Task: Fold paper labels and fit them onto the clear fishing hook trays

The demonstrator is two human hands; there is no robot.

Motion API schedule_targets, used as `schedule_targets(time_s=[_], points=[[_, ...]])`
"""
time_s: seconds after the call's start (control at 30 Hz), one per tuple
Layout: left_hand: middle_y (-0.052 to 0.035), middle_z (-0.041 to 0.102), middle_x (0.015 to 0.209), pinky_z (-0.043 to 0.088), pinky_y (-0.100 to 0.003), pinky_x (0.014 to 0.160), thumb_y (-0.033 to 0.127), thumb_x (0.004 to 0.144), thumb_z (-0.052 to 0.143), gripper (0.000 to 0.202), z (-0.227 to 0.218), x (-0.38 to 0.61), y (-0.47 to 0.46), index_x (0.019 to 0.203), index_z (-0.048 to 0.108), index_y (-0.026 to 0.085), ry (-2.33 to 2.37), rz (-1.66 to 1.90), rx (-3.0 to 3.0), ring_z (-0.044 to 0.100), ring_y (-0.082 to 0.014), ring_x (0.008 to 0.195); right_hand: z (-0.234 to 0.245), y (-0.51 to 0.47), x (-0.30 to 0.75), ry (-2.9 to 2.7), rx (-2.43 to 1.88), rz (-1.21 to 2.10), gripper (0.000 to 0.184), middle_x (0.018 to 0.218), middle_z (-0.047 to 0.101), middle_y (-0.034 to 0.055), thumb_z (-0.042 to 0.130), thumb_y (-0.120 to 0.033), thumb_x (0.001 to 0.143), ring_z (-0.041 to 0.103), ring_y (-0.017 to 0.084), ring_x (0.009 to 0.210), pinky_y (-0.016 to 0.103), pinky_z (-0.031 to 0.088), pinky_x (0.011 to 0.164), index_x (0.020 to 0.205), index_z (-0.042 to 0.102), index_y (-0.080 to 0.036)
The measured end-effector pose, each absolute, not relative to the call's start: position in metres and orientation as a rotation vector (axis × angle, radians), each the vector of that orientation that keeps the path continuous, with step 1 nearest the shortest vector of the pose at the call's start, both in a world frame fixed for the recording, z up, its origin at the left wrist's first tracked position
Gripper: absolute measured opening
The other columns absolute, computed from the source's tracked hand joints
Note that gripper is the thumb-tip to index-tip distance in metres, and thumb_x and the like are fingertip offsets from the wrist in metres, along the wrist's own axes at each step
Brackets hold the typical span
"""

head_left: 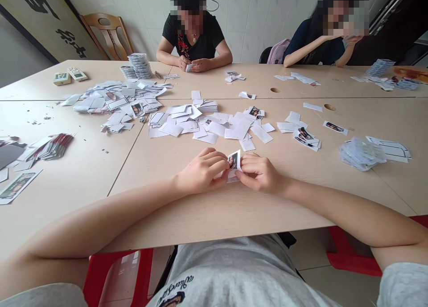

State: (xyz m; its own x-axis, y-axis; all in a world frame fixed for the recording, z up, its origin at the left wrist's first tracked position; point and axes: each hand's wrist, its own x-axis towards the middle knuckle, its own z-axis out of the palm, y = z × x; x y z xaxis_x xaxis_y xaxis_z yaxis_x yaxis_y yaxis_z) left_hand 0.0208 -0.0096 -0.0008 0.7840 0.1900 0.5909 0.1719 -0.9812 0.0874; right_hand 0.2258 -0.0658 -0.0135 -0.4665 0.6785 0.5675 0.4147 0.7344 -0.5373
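My left hand (202, 171) and my right hand (259, 174) meet over the pale wood table (214, 213), pinching a small white paper slip with a printed photo (234, 161) from both sides. Fingers cover part of the slip, and its lower end shows below them. Just beyond my hands lies a loose spread of white paper pieces (214, 128). A few photo-printed slips (306, 137) lie to the right of that spread.
A seated person's hands (192, 64) hold paper across the table, beside tall stacks of cards (138, 65). Another person (317, 46) leans on the far right. A heap of clear sleeves (361, 153) lies to my right, and two remote controls (70, 74) sit far left.
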Motion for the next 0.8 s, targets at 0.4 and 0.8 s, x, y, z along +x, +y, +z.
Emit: schedule_targets(time_s=[0.4, 0.8], points=[[-0.0055, 0.067, 0.084, 0.048, -0.034, 0.084, 0.012, 0.080, 0.052, 0.007, 0.001, 0.017, -0.007, 0.083, 0.053, 0.018, 0.400, 0.994, 2.686, 0.064, -0.0173, 0.086, -0.015, -0.064, 0.228, -2.106, -0.836, 0.448, 0.031, 0.059, 0.048, 0.0001, 0.050, -0.018, 0.086, 0.045, 0.012, 0.062, 0.031, 0.039, 0.068, 0.056, 0.044, -0.018], [-0.0043, 0.063, 0.082, 0.046, -0.029, 0.073, 0.029, 0.086, 0.052, 0.015, 0.002, 0.017, 0.007, 0.080, 0.057, 0.015, 0.719, 0.802, 2.026, 0.057, -0.0153, 0.078, -0.014, -0.063, 0.230, -2.018, -0.895, 0.511, 0.026, 0.061, 0.059, 0.0012, 0.051, -0.022, 0.087, 0.053, 0.014, 0.065, 0.031, 0.042, 0.070, 0.063, 0.060, -0.019]])
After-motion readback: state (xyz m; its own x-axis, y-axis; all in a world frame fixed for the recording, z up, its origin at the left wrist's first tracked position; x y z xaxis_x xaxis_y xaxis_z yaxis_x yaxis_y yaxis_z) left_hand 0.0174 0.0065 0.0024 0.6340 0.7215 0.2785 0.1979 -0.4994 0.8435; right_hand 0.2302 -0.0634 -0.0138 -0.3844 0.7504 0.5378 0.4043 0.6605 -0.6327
